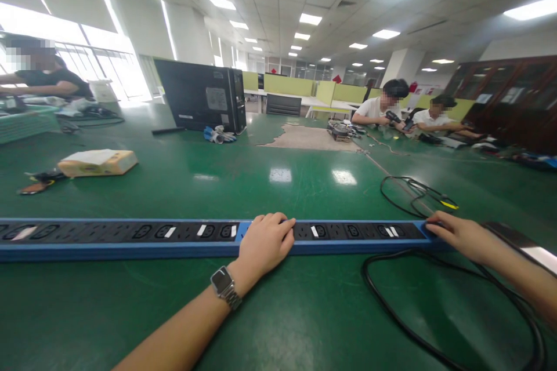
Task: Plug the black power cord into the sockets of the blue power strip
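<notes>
A long blue power strip (187, 248) with black sockets and several small white stickers lies across the green table, running out of view on the left. My left hand (266, 244), with a watch (223, 281) on its wrist, is closed over the strip right of its middle. At the strip's right end, my right hand (456, 235) grips the corner with thumb and fingers; the underside of that grip is hidden. A thick black cable (385, 297) loops on the table below and around my right forearm.
Beyond the strip lie a coiled thin cable (409, 185) with a yellow tag, a tissue pack (99, 163), gloves (220, 135) and a black computer case (200, 95). A dark flat object (511, 239) is beside my right arm. Several people sit at the table's far sides.
</notes>
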`<state>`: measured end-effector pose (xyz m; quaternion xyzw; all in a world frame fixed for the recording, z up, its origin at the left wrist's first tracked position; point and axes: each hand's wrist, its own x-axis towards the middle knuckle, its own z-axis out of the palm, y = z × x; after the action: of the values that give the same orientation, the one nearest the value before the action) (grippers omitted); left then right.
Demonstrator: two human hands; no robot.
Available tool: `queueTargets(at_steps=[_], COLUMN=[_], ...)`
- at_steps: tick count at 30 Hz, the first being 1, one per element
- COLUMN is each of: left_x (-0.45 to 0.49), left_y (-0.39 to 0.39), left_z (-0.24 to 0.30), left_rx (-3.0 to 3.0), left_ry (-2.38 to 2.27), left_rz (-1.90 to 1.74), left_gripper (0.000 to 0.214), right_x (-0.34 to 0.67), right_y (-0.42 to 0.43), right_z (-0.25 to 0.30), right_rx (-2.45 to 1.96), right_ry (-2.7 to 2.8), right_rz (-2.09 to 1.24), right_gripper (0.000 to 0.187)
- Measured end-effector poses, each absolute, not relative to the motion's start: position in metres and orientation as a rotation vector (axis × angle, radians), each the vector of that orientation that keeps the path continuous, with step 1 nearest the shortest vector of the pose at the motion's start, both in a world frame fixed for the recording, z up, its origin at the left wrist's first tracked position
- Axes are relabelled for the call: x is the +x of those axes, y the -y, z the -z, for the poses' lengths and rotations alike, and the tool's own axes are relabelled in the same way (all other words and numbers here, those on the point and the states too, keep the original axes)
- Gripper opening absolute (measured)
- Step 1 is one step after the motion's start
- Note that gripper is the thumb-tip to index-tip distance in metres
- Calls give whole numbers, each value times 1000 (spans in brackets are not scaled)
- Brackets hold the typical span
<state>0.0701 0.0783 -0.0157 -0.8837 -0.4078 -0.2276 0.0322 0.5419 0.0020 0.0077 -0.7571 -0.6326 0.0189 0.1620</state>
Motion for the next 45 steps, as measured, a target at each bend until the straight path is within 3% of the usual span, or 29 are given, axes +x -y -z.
queueTargets(at_steps=[7,10,13,16,21,27,35,45], left_x=[71,71,72,71,71,72,71,72], left_y=[-78,-78,-78,-79,-78,-78,-78,-79], left_z=[16,15,15,16,17,18,19,18], left_rx=[-2708,-2697,-2695,-2701,-2707,-2695,-2678,-2683], left_ry=[1255,1278,1275,1269,1260,1271,1268,1256], left_rz=[701,695,700,709,711,706,690,685], left_gripper=[29,28,28,28,28,28,28,28], right_x=[538,531,517,499,492,510,519,517], right_y=[1,-3,-5,-9,-14,-15,-26,-19], right_z=[-4,-36,-85,-111,-71,-31,-22,-32], right_rx=[-2273,-2370,-2369,-2325,-2377,-2349,-2459,-2515], right_ry=[1882,1857,1568,1752,2019,1987,1939,1969], right_rz=[-74,15,365,215,-192,-160,39,-15], right_gripper=[31,34,42,42,37,36,31,32])
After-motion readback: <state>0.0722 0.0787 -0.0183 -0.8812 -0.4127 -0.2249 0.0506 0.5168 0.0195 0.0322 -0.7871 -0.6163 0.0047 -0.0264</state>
